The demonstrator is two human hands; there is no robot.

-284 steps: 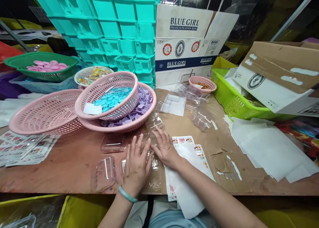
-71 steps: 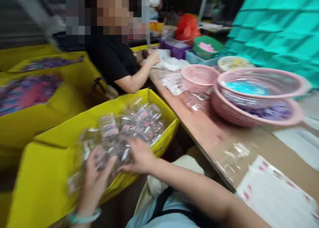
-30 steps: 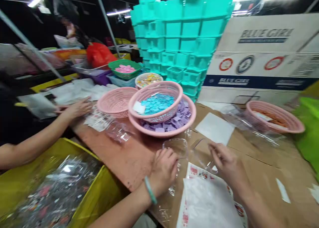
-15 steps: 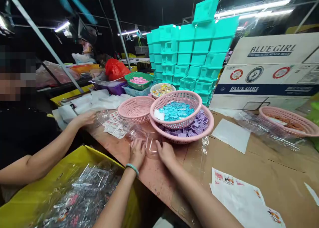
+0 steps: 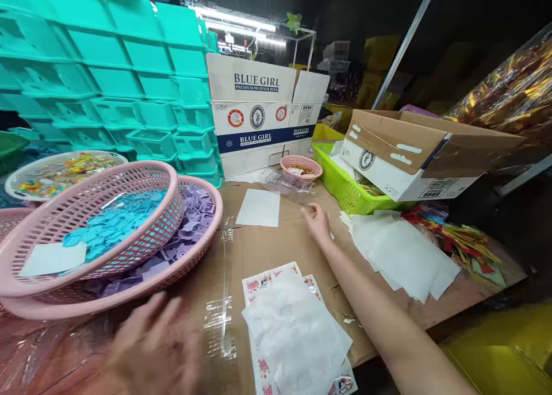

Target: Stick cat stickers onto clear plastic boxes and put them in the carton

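Note:
My right hand (image 5: 317,222) reaches over the cardboard-covered table, its fingers loosely bent and apart, with nothing visible in them. Just beyond its fingertips lie clear plastic trays (image 5: 287,185), beside a small pink basket (image 5: 302,168) of brown pieces. At the lower left, my left hand (image 5: 155,346) is blurred by motion; its fingers look spread, and no object shows in it. Close by, a pink basket (image 5: 172,194) of flat blue pieces rests tilted on a larger pink basket (image 5: 215,211) of purple pieces. Between my hands lie printed sheets (image 5: 254,286) under white sheets (image 5: 297,332).
Teal bins (image 5: 107,113) are stacked at the back left, next to a white beer carton (image 5: 263,119). On the right, an open carton (image 5: 401,148) sits on a green crate (image 5: 340,182). White sheets (image 5: 397,251) lie near the right table edge.
The view has swung right. Both hands have left the clear tray they were at; the right hand has moved right and farther out, and the left is now in front of the pink baskets.

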